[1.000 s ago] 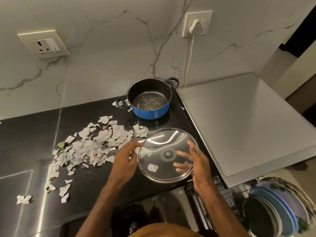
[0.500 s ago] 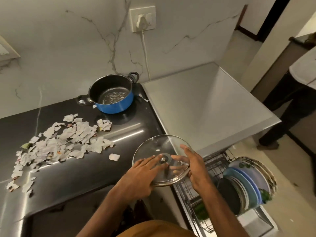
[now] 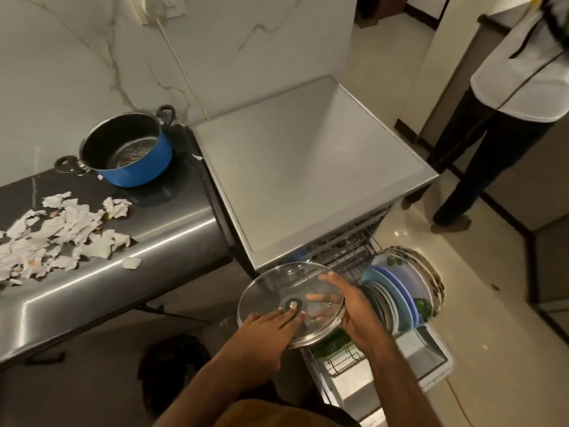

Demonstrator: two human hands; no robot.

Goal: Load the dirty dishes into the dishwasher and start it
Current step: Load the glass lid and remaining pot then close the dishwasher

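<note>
Glass lid (image 3: 277, 289) lies near-flat, seemingly underside up; right hand (image 3: 357, 309) grips rim; left hand (image 3: 264, 329) flat atop.

Lid (image 3: 277, 291) seen as clear, smooth glass, edged with bright metal. Pot (image 3: 138, 171) coated glossy blue outside, dark matt inside. Counter (image 3: 123, 291) polished dark, highly reflective. Scraps (image 3: 70, 223) torn from white paper, crumpled. Dishwasher top (image 3: 301, 167) finished in smooth matt grey.
</note>
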